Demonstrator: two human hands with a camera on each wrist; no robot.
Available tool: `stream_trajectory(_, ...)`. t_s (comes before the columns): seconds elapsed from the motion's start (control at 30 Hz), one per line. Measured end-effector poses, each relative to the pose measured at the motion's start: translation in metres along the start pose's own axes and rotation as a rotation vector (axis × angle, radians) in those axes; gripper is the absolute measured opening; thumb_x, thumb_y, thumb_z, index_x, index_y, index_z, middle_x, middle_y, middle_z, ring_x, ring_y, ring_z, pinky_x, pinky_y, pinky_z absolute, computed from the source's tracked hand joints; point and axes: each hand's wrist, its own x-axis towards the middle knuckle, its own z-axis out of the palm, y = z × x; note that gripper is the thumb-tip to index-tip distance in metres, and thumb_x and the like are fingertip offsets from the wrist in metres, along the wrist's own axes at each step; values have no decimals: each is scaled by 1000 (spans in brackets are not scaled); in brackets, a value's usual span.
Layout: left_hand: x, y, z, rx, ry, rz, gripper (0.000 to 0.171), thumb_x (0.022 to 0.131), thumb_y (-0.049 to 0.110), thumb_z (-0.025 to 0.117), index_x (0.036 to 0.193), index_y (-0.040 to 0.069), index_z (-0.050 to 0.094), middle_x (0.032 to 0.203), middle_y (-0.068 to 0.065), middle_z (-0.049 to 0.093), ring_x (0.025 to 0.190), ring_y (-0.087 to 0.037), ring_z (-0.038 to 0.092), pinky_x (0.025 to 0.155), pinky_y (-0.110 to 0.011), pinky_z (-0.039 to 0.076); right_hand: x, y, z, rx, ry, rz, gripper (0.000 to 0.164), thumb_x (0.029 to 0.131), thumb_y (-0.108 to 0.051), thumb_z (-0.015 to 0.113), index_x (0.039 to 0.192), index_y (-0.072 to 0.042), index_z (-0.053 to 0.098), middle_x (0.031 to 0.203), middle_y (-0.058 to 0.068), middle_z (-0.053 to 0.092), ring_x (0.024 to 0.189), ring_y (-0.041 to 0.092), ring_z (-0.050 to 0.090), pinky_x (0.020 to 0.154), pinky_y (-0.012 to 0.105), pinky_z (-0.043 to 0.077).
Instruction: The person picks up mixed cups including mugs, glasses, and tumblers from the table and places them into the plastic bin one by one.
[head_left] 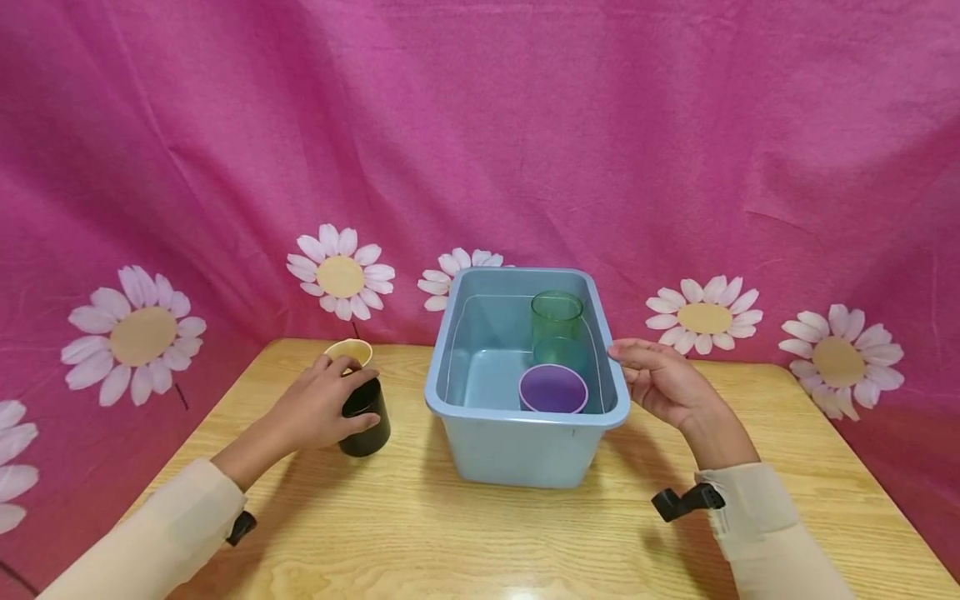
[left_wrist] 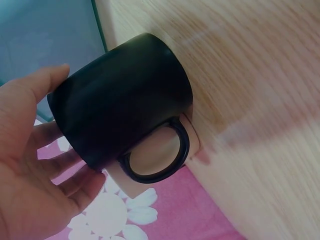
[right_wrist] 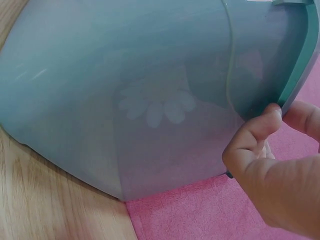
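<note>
My left hand (head_left: 318,408) grips a black mug (head_left: 367,437) near its rim from above, thumb on one side and fingers on the other. In the left wrist view the black mug's handle (left_wrist: 156,178) points away from the palm. Just behind it stands a pale yellow cup (head_left: 352,350), partly hidden by the hand. My right hand (head_left: 667,387) pinches the right rim of a light blue plastic tub (head_left: 510,454) between thumb and fingers. Inside the tub, along its right side, are a green see-through cup (head_left: 557,321) and a purple cup (head_left: 553,390) in front of it.
Everything stands on a light wooden table (head_left: 360,533). A pink cloth (head_left: 480,125) with white daisies hangs behind and at both sides, close to the table's far edge. The tub's high walls stand between the two hands.
</note>
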Motion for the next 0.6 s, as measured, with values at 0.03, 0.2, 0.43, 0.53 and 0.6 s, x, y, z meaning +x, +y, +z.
stream_trajectory(0.03, 0, 0, -1, 3, -6, -2, 64, 85, 44, 81, 138, 11, 64, 129, -17, 59, 117, -39, 50, 89, -57, 50, 0, 0, 0, 0, -2, -1, 23, 103, 1, 52, 92, -7, 72, 86, 4, 75, 80, 14, 75, 73, 26, 60)
stream_trajectory(0.2, 0, -1, -3, 0, -23, -3, 67, 83, 44, 83, 139, 13, 64, 128, -17, 59, 106, -38, 53, 82, -54, 52, -1, 0, 1, 1, -9, -9, 25, 103, 1, 51, 93, -7, 72, 86, 4, 75, 79, 14, 74, 72, 26, 60)
stream_trajectory(0.43, 1, -2, -2, -42, -35, -2, 74, 76, 38, 90, 140, 12, 63, 128, -18, 58, 102, -39, 51, 82, -53, 50, 0, -1, 1, -5, 8, -6, 23, 103, 0, 53, 93, -7, 72, 87, 4, 75, 80, 15, 75, 73, 26, 60)
stream_trajectory(0.53, 1, -1, -2, -54, -22, 4, 73, 75, 36, 91, 138, 11, 63, 125, -18, 58, 104, -41, 50, 83, -55, 47, 0, -1, 1, -10, 21, 1, 21, 102, -1, 54, 93, -7, 72, 87, 4, 75, 80, 15, 74, 74, 26, 60)
stream_trajectory(0.6, 1, 0, -2, -57, -11, 9, 73, 74, 36, 92, 136, 11, 64, 124, -18, 58, 104, -42, 50, 82, -55, 47, -1, -1, 1, -15, 27, 4, 21, 102, -1, 54, 93, -7, 72, 87, 4, 75, 80, 15, 74, 74, 26, 60)
